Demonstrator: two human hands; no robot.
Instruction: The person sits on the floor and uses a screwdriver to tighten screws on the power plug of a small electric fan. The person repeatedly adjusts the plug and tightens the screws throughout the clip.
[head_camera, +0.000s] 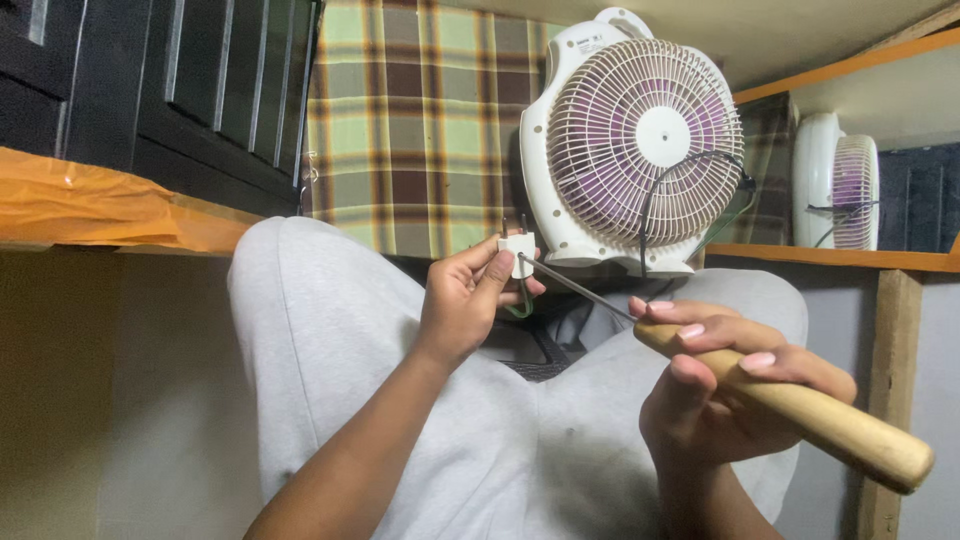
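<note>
The small white plug (517, 254) is sitting in front of the person's knees, just below the white box fan (632, 140), with its two pins pointing upward. The left hand (470, 300) is gripping it, closed around its body with the thumb and fingers. The thin metal shaft of the screwdriver (700, 365) is touching the side of the plug. To do this step well, I think the tip should be staying straight in the screw and the plug should be held firmly, because a slip could be hitting the fingers. The right hand (725, 390) is closed around the wooden handle, the fingers wrapping over it, the wrist low over the grey trousers (330, 340). A dark cord (665, 190) is hanging over the fan's grille.
</note>
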